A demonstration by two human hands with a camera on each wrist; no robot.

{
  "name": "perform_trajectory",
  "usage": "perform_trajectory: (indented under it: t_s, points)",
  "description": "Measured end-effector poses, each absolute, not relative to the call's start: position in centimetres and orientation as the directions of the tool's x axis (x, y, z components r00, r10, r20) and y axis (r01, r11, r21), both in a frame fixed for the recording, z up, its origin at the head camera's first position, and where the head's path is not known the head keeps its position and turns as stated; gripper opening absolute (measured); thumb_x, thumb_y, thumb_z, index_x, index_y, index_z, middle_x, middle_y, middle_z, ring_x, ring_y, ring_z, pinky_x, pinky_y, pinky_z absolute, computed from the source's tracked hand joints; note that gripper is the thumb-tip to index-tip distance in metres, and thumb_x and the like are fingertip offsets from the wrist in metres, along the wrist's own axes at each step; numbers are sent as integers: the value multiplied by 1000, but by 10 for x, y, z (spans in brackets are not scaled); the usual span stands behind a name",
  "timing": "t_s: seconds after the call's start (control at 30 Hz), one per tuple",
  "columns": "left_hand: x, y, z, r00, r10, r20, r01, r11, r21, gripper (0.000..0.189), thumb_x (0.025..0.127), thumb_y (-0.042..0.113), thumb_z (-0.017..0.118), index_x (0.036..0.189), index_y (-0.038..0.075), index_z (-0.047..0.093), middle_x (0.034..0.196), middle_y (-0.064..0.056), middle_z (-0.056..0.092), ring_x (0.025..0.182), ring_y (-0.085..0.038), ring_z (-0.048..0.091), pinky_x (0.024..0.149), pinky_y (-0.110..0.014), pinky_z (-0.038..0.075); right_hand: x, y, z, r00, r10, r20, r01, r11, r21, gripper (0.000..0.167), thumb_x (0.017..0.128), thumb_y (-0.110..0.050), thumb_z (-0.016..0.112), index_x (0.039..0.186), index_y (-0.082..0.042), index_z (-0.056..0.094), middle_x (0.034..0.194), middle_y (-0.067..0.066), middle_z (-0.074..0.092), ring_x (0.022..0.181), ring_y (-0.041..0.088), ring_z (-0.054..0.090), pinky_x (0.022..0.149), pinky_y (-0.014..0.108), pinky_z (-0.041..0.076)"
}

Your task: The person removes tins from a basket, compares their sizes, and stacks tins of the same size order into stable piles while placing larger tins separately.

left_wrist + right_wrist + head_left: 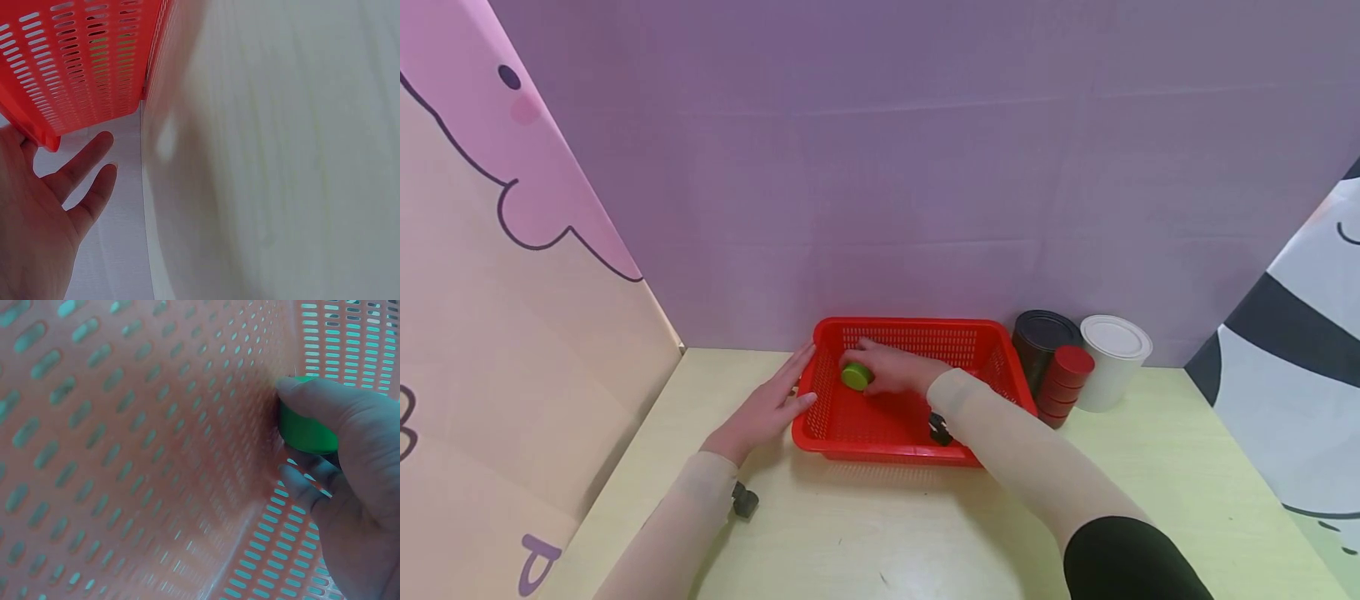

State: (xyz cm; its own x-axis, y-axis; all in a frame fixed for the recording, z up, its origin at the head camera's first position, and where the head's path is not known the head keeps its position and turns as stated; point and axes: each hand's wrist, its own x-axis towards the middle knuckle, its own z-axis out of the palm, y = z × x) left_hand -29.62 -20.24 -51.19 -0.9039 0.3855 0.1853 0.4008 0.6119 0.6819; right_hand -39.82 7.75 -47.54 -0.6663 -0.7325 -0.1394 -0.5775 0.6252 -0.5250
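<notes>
A red plastic basket (pixel 917 451) with slotted sides stands on the table. My right hand (pixel 898 369) reaches inside it and grips a short green cylinder (pixel 854 377) near the left wall. In the right wrist view, the thumb lies over the top of the green cylinder (pixel 309 432) and the other fingers come round from below. At the basket's left rim, my left hand (pixel 767 412) rests with its fingers extended. From the left wrist, part of that hand (pixel 37 219) shows at the rim, with two fingers spread below it outside the slotted wall (pixel 87 69).
Right of the basket stand a dark lidded canister (pixel 1037 346), a stack of several red round pieces (pixel 1064 387) and a white lidded canister (pixel 1112 367). A purple backdrop (pixel 865 192) rises behind the pale wooden table (pixel 865 533), with printed panels on both sides.
</notes>
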Motion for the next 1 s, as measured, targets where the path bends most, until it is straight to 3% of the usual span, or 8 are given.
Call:
perform_trajectory:
  t_s: [0.43, 1.0]
  points:
    - [-298, -204, -516, -903, 383, 195, 406, 610, 680, 89, 110, 35, 67, 180, 35, 12, 185, 14, 11, 146, -29, 55, 105, -54, 61, -399, 79, -477, -667, -735, -126, -588, 622, -517, 67, 90, -17, 94, 150, -28, 64, 142, -4, 56, 130, 18, 56, 110, 42, 58]
    - [-299, -205, -518, -910, 374, 181, 388, 610, 691, 89, 110, 38, 67, 179, 39, 12, 185, 17, 10, 152, -28, 50, 106, -54, 60, -405, 77, -480, -690, -715, -113, -587, 644, -490, 66, 88, -27, 97, 146, -26, 64, 140, -7, 65, 131, 17, 60, 116, 46, 54]
